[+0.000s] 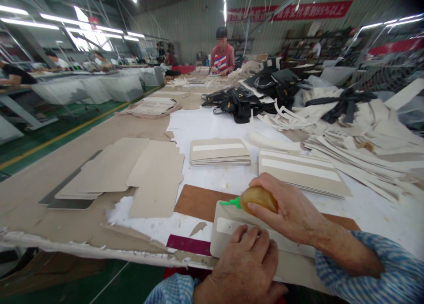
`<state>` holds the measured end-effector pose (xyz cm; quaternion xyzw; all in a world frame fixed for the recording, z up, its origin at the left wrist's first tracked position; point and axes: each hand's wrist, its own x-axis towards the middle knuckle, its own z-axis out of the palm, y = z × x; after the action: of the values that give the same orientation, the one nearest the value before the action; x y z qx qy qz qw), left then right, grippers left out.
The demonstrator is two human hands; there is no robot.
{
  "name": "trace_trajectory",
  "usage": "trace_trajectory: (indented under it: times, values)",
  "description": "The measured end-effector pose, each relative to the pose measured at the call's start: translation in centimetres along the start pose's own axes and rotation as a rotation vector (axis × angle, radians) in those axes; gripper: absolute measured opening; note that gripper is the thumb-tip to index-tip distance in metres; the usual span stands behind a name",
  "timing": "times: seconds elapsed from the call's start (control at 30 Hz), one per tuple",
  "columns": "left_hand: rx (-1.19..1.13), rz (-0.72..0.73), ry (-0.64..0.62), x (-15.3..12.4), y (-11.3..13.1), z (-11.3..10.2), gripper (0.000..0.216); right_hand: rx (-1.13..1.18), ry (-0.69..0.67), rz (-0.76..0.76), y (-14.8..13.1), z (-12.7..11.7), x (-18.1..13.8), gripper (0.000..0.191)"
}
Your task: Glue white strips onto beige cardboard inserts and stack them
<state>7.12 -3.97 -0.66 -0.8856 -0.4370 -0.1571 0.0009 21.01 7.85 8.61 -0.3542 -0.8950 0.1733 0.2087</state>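
Observation:
In my right hand is a squeeze bottle of amber liquid, lying on its side with the fingers wrapped round it. Its green nozzle points left, close to the upper left corner of a beige panel with a white strip across it. My left hand lies over the panel's lower part, fingers stretched out side by side and tips on the strip. Under the panel's far edge runs a brown strip. A maroon strip touches the panel's left side.
Two stacks of beige panels with white strips, a smaller stack and a larger stack, lie beyond my hands. Loose beige panels overlap at left. Black bags and cream strips pile up at right. A person stands at the far end.

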Motion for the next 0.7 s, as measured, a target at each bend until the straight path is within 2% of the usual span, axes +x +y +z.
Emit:
trace_trajectory:
  times: [0.27,0.7]
  values:
    - [0.024,-0.006,0.049,-0.1,0.0,0.1,0.063,-0.062,-0.106,0.02,-0.5,-1.1,1.6,0.025]
    - [0.02,-0.013,0.042,-0.2,0.0,0.5,0.064,-0.102,-0.151,0.056,-0.8,-2.2,2.1,0.021]
